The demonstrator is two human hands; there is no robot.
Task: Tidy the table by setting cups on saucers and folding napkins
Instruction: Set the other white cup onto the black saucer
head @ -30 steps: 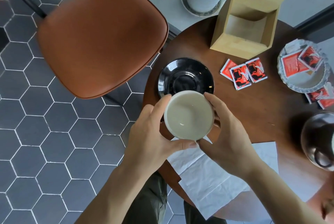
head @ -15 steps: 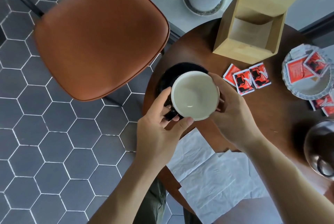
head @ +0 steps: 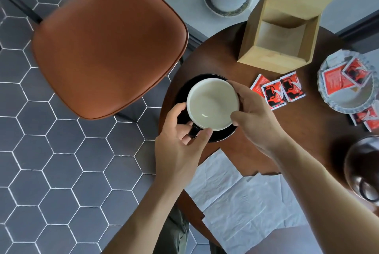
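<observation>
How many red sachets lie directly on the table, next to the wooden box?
3 red sachets lie in a row just below the wooden box, right of the cup. More lie in and under the glass dish, partly hidden.

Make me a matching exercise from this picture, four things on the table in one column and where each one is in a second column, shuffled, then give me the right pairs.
Things:
1. cup
2. napkins
3. wooden box
4. loose red packets

Places:
A. far side of the table
B. over the black saucer, held by the left hand and right hand
C. near edge, spread flat
D. right of the saucer

Pairs: 1-B, 2-C, 3-A, 4-D
</observation>
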